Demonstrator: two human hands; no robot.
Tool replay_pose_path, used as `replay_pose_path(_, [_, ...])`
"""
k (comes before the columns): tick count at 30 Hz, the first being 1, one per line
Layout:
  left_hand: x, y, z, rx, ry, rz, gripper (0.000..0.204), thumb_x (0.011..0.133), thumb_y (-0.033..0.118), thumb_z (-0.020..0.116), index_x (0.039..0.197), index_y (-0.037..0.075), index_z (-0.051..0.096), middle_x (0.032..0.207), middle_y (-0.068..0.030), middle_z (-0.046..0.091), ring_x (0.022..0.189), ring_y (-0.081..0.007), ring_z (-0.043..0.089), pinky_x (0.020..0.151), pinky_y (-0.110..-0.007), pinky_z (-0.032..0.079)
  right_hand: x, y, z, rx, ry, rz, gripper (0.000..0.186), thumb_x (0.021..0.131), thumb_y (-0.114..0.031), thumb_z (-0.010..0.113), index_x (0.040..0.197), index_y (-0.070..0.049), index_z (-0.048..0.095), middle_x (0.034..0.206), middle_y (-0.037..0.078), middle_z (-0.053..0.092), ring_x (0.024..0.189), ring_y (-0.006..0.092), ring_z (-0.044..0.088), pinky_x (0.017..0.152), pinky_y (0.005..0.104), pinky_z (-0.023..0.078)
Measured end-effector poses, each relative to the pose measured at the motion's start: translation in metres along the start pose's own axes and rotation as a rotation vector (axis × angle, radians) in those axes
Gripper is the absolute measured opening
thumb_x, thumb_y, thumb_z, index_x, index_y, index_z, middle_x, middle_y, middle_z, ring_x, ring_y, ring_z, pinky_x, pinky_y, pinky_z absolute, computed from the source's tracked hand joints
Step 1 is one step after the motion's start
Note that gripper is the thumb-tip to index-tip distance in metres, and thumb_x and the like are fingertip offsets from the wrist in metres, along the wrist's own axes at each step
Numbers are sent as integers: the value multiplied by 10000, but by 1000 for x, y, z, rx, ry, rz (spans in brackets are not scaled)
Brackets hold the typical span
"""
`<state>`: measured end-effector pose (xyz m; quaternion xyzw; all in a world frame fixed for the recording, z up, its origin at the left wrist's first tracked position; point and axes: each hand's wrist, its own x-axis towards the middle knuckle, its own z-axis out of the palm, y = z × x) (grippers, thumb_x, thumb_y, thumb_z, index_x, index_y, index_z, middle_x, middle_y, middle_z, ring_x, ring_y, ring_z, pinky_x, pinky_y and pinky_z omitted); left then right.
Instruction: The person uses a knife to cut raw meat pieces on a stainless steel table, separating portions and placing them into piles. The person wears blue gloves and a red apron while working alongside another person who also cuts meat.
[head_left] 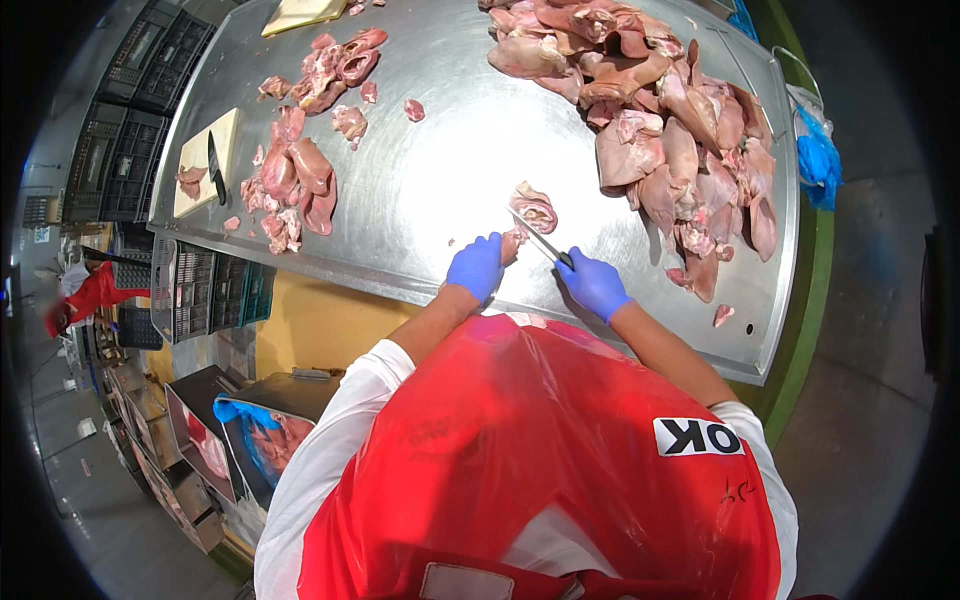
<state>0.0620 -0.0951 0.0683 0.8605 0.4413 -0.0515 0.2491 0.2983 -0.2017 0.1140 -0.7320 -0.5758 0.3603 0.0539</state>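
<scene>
My right hand, in a blue glove, is closed round the dark handle of a knife. Its blade slants up and left across a cut of pink meat that looks like a pig ear, on the metal table. My left hand, gloved in blue too, grips the near end of this meat, close to the blade. Whether the near end is still joined to the far part is hard to tell. To the right lies a big heap of pig ears; a smaller group of cut pieces lies to the left.
On the table's left side, a white cutting board carries a second knife. Another board is at the far edge. Dark crates and lined meat bins stand left, where a person in red is visible. Blue plastic hangs right.
</scene>
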Motion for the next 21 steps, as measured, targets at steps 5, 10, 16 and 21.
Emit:
replay_pose_path(5, [1, 2, 6, -16, -13, -29, 338, 913, 204, 612, 1175, 34, 482, 1039, -257, 627, 910, -444, 671, 818, -536, 548, 41, -38, -14, -74, -3, -128, 353, 1027, -401, 513, 1162, -79, 564, 928, 250, 723, 887, 439, 702, 808, 534, 539])
replay_pose_path(10, [-3, 6, 4, -104, 3, -111, 331, 952, 228, 582, 1195, 26, 482, 1046, -274, 621, 912, -467, 665, 818, -546, 544, 39, 1, -5, -166, -39, -133, 349, 1027, -391, 524, 1157, -68, 552, 907, 254, 719, 855, 445, 704, 779, 541, 546])
replay_pose_path(16, [-5, 6, -3, -285, 58, -159, 381, 955, 312, 613, 1183, 33, 490, 1039, -290, 671, 980, -488, 660, 853, -551, 527, -29, 61, 5, -232, -88, 28, 341, 1040, -376, 522, 1126, -46, 533, 859, 255, 713, 795, 461, 697, 732, 550, 547])
replay_pose_path(21, [-8, -17, -5, -506, 102, -282, 481, 922, 394, 673, 1219, 61, 490, 1034, -308, 696, 1020, -512, 652, 872, -541, 525, -30, 59, 0, -262, -68, 44, 367, 1033, -419, 533, 1141, -69, 534, 889, 227, 730, 813, 463, 702, 748, 554, 549])
